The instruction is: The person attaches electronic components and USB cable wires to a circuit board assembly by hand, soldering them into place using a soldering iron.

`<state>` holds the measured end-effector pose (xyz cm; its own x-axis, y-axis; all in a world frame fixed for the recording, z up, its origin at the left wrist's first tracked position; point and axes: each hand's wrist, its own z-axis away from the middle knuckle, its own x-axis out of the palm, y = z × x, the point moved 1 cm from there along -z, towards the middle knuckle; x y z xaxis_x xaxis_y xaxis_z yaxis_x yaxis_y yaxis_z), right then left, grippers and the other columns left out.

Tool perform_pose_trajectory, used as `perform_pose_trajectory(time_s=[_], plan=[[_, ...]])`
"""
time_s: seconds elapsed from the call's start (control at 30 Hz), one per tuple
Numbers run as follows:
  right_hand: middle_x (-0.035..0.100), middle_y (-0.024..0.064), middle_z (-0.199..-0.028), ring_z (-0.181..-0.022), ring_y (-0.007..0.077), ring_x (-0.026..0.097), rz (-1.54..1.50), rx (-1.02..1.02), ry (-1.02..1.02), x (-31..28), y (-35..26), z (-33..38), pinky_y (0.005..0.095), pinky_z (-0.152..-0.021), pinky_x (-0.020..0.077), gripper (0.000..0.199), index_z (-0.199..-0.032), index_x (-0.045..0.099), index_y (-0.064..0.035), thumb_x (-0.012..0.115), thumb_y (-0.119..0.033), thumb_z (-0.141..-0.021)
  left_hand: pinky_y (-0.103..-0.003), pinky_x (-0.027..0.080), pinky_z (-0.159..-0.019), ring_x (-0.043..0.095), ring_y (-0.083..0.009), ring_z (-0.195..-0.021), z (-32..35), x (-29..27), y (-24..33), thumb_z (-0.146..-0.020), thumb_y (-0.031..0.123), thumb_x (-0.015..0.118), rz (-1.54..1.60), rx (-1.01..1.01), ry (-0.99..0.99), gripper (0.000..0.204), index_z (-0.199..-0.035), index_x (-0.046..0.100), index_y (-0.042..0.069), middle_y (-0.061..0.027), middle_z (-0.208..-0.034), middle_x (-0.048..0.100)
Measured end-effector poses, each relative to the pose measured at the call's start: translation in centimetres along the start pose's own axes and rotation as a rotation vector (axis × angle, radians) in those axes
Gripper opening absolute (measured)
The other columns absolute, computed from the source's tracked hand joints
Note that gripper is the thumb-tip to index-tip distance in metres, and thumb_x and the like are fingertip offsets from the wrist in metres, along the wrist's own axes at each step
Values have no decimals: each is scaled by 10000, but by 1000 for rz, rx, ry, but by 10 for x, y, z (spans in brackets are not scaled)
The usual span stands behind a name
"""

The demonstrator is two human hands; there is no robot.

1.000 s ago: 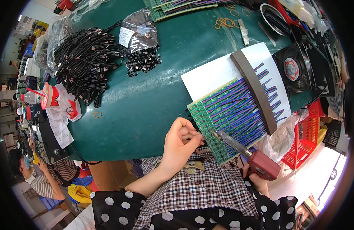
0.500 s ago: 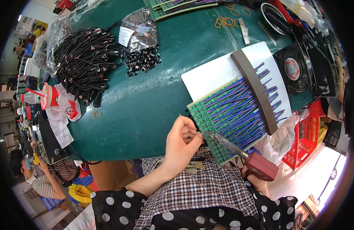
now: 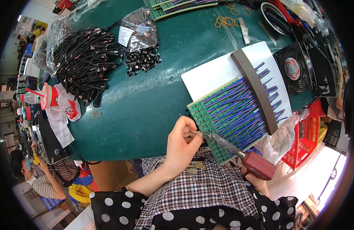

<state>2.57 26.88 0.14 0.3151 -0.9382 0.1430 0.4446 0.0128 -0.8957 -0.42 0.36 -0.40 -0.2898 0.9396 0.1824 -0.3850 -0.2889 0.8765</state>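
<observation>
My left hand point(image 3: 183, 141) is closed in a pinch at the left edge of a green circuit board panel point(image 3: 210, 128). Whatever its fingertips hold is hidden or too small to name. In my right hand point(image 3: 257, 183) is a soldering gun point(image 3: 258, 165) with a dark red body. Its metal tip reaches the board's left part, close to my left fingertips. Rows of blue, red and dark wires point(image 3: 234, 115) run rightward from the board. A long dark bar point(image 3: 257, 92) lies across those wires, with a white sheet point(image 3: 204, 78) underneath.
On the green table point(image 3: 146, 115) lie black cables point(image 3: 85, 61) and small black connectors point(image 3: 140, 61) under a clear bag. More circuit boards point(image 3: 181, 7) and rubber bands point(image 3: 225, 22) are at the far side. A fan point(image 3: 294, 69) stands right, above a red basket point(image 3: 303, 140). A co-worker point(image 3: 42, 172) sits left.
The soldering gun's body has shifted very slightly left with my right hand. My left hand stays at the board's edge almost unmoved.
</observation>
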Motion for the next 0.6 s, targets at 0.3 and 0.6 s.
perform_pose_trajectory(time_s=[0.3, 0.6], plan=[[603, 72, -756, -641, 140, 559, 18, -43, 40, 3, -3, 1, 260, -605, 434, 421, -990, 597, 67, 744, -154, -663, -266, 524, -721, 621, -127, -803, -1, -4, 0, -849, -95, 487, -54, -21, -49, 174, -903, 391, 40, -91, -882, 604], [607, 89, -764, -637, 173, 569, 28, 36, 33, -2, -5, 6, 279, -578, 432, 277, -855, 618, 45, 704, -95, -633, -179, 412, -544, 477, -19, -661, -1, -1, -3, -831, -64, 541, -24, 28, -4, 170, -871, 406, 32, -9, -746, 514]])
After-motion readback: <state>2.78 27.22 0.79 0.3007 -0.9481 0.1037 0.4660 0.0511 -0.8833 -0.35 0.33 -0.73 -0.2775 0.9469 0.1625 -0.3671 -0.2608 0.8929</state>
